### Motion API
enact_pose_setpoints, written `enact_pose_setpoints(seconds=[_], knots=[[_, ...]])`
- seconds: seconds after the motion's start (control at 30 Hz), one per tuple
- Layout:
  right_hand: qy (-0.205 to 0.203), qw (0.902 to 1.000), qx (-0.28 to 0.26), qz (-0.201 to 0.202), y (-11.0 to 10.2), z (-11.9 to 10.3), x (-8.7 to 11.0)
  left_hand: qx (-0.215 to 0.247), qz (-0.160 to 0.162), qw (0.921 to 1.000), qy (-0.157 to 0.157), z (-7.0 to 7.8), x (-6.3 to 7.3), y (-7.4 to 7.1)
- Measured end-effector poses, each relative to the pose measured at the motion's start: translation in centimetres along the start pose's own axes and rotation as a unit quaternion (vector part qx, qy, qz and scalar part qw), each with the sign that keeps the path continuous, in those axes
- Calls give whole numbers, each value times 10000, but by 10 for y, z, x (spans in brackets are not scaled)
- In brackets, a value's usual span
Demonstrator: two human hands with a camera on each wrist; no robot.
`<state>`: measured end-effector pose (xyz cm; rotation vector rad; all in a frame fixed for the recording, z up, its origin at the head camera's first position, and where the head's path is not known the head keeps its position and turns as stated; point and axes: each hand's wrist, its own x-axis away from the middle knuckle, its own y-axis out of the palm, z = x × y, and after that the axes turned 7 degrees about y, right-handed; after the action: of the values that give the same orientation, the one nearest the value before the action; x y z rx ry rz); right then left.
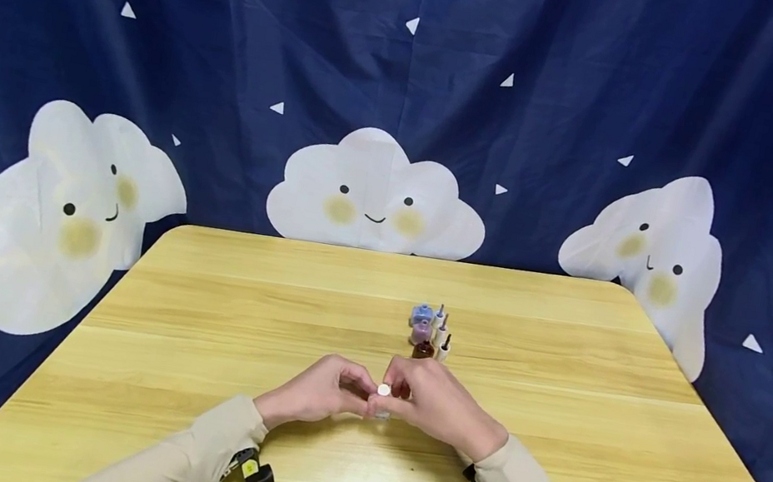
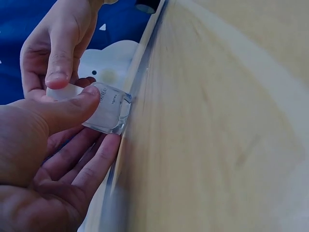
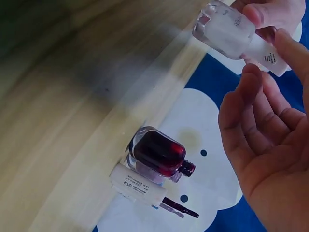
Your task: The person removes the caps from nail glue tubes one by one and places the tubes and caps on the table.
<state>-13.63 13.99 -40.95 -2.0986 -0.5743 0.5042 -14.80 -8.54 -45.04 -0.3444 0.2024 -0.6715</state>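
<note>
A clear glass nail polish bottle (image 3: 227,30) with pale, whitish contents has its white cap (image 1: 383,390) on. My left hand (image 1: 325,390) holds the glass body between thumb and fingers, close over the table. The thumb and index finger of my right hand (image 1: 437,401) pinch the cap from the other side. Small print shows on the glass and the cap. In the right wrist view, a dark red nail polish bottle (image 3: 159,151) stands uncapped, and a white cap (image 3: 137,184) with its dark brush pointing up is beside it.
Behind the right hand stand an uncapped purple bottle (image 1: 421,332) and a blue bottle (image 1: 422,314), in line with the red one. Their white brush caps (image 1: 441,336) stand upright to the right. The wooden table (image 1: 234,293) ends at a dark blue cloud-print curtain (image 1: 358,34).
</note>
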Motion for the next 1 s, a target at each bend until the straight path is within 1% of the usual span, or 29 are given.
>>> enact_pose_setpoints(seconds=[0.07,0.2,0.3,0.37,0.5,0.63,0.77,0.87,1.0], knots=[[57,10000,65,25,-1,-1,0,31,21,10000,-16,1,0,0],[-118,9998,124,54,-3,-3,0,79,50,10000,-5,3,1,1],[-272,9995,134,-1,-3,-4,1,89,67,9999,-9,4,2,2],[-286,9994,165,-56,-4,-5,1,116,79,9999,-30,4,2,2],[-137,9997,190,-66,-5,-5,2,126,137,9998,-67,4,2,3],[20,9998,201,73,-7,-4,2,104,176,9997,-103,3,1,3],[-131,9996,238,110,-8,-5,1,170,173,9996,-113,3,0,3],[-292,9991,311,43,-8,-6,1,232,166,9995,-102,2,0,3],[-313,9988,377,-89,-9,-7,2,280,156,9994,-101,1,0,3]])
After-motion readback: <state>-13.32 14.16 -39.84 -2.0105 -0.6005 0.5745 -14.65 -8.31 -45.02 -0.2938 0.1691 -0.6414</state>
